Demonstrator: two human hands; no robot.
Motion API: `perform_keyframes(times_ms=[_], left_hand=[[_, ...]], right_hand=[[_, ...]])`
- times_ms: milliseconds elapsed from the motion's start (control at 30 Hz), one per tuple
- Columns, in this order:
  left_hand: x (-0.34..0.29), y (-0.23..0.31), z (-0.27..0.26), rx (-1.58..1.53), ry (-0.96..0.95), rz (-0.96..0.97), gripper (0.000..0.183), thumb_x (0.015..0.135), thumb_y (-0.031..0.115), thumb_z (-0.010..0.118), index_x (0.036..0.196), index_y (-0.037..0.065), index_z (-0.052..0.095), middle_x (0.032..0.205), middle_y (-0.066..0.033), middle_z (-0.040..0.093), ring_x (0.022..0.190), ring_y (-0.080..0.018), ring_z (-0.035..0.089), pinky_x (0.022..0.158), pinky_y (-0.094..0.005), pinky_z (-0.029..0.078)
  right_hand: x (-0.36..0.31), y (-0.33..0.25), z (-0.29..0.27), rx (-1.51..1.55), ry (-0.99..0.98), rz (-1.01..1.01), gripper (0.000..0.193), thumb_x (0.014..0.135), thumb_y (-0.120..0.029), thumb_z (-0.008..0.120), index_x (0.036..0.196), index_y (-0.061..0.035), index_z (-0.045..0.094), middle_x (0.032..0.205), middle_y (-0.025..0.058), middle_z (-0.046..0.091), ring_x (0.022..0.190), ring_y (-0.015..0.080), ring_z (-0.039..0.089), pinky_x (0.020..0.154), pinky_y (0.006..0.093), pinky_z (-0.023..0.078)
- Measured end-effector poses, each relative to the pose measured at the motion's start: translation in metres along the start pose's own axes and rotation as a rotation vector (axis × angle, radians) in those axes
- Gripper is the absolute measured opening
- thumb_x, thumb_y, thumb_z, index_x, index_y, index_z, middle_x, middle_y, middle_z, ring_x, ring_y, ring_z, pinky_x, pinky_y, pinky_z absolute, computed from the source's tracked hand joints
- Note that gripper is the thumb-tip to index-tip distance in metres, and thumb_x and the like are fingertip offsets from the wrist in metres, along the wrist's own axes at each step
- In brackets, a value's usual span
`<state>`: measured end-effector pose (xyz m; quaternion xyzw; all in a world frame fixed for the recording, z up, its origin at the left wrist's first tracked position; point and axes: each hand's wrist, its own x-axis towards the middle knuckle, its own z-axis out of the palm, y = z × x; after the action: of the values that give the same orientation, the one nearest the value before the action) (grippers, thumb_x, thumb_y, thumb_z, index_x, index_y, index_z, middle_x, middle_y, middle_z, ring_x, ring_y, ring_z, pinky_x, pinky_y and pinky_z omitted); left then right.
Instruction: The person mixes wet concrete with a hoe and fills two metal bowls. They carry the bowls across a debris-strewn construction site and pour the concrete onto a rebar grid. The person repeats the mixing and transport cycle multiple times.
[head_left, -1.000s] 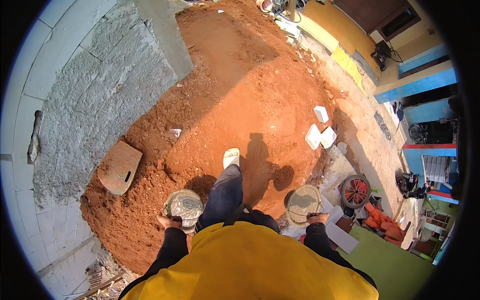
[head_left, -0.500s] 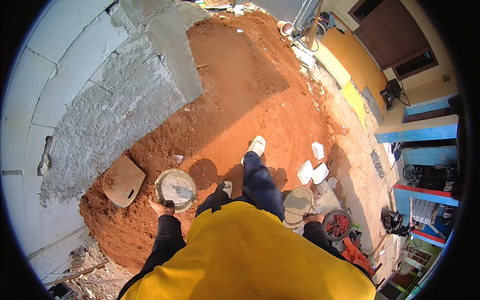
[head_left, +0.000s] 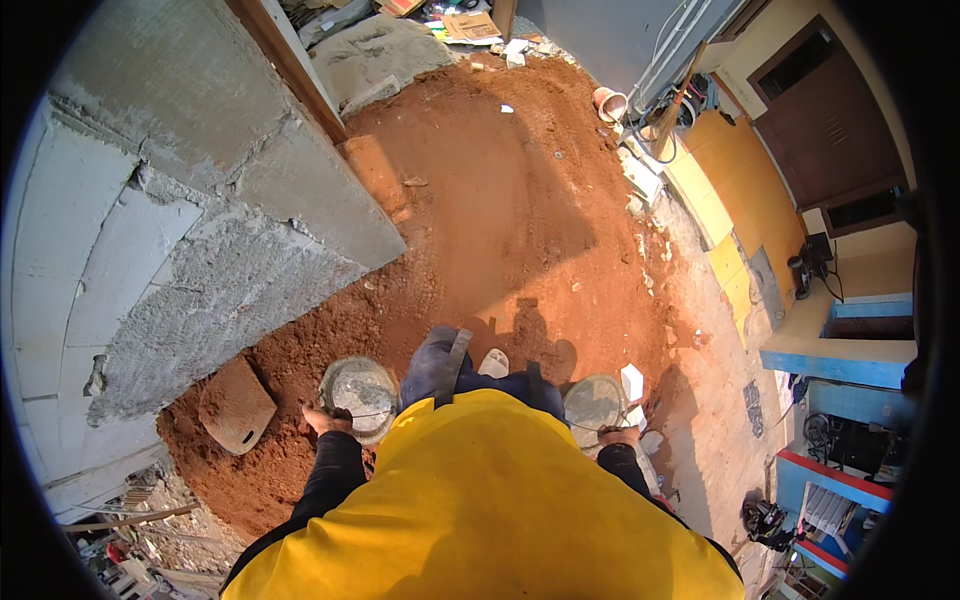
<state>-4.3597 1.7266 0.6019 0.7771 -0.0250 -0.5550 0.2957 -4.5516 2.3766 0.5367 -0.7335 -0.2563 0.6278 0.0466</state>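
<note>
My left hand [head_left: 328,420] is closed on the thin wire handle of a round, grey-stained bucket [head_left: 360,360], which hangs beside my left leg. On the other side, my right hand [head_left: 619,436] grips the wire handle of a second bucket [head_left: 597,377] of similar shape. Grey cement-like material shows inside both; how deep it is I cannot tell. Part of the right bucket's edge lies close to some white blocks [head_left: 632,382]. My left knee is bent forward, and one light-coloured shoe [head_left: 493,362] shows on the red soil.
A half-plastered block wall [head_left: 200,230] juts in from the left, its corner ahead of me. Beside the left bucket a brown slotted board [head_left: 238,405] lies on loose soil. Far ahead are a tipped pinkish bucket [head_left: 608,103] and rubble; a yellow-tiled porch [head_left: 742,170] runs along the right.
I have stepped forward with both buckets still in my hands, my left leg now leading. The slotted board and white blocks sit further back, and the red-spoked wheel has dropped from sight.
</note>
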Motion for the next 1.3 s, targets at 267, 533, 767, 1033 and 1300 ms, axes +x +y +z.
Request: perform_keyframes(times_ms=[267, 533, 767, 1033, 1300], left_hand=[[0.029, -0.09, 0.158, -0.109, 0.066, -0.029, 0.057, 0.095, 0.064, 0.042, 0.088, 0.01, 0.055, 0.06, 0.0019, 0.036, 0.052, -0.0148, 0.029, 0.054, -0.0327, 0.032], [0.006, -0.151, 0.283, -0.318, 0.082, -0.04, 0.048, 0.092, 0.063, 0.046, 0.085, 0.015, 0.041, 0.059, 0.0013, 0.028, 0.054, -0.0151, 0.028, 0.055, -0.0329, 0.031], [-0.011, -0.219, 0.407, -0.51, 0.206, -0.038, 0.048, 0.089, 0.06, 0.051, 0.082, 0.013, 0.044, 0.076, -0.0022, 0.041, 0.064, -0.0168, 0.036, 0.059, -0.0339, 0.036], [-0.037, -0.266, 0.507, -0.66, 0.3, -0.203, 0.041, 0.085, 0.061, 0.051, 0.08, 0.02, 0.047, 0.071, 0.0012, 0.038, 0.06, -0.0157, 0.036, 0.054, -0.0301, 0.033], [-0.024, -0.328, 0.613, -0.863, 0.308, -0.279, 0.033, 0.088, 0.053, 0.048, 0.083, 0.021, 0.054, 0.073, 0.0014, 0.049, 0.057, -0.014, 0.042, 0.047, -0.0284, 0.034]], right_hand=[[0.048, -0.004, 0.284, -0.138, -0.091, -0.124, 0.042, 0.096, -0.052, 0.04, 0.07, -0.018, 0.038, 0.057, -0.0016, 0.031, 0.051, 0.0187, 0.037, 0.064, 0.0428, 0.037], [0.015, -0.031, 0.563, -0.333, -0.224, -0.075, 0.038, 0.098, -0.041, 0.036, 0.065, -0.0217, 0.04, 0.055, -0.0063, 0.038, 0.053, 0.0139, 0.044, 0.067, 0.0404, 0.04], [-0.008, 0.022, 0.842, -0.557, -0.242, -0.154, 0.039, 0.093, -0.05, 0.045, 0.07, -0.0198, 0.035, 0.059, -0.0055, 0.031, 0.056, 0.015, 0.037, 0.068, 0.0384, 0.037], [-0.102, 0.083, 1.058, -0.749, -0.421, -0.281, 0.057, 0.09, -0.073, 0.041, 0.081, -0.0169, 0.035, 0.06, -0.0001, 0.034, 0.054, 0.018, 0.036, 0.056, 0.0372, 0.037], [-0.167, 0.193, 1.236, -1.0, -0.557, -0.297, 0.054, 0.094, -0.064, 0.034, 0.122, -0.0212, 0.051, 0.114, 0.0026, 0.057, 0.094, 0.0148, 0.052, 0.084, 0.0408, 0.04]])
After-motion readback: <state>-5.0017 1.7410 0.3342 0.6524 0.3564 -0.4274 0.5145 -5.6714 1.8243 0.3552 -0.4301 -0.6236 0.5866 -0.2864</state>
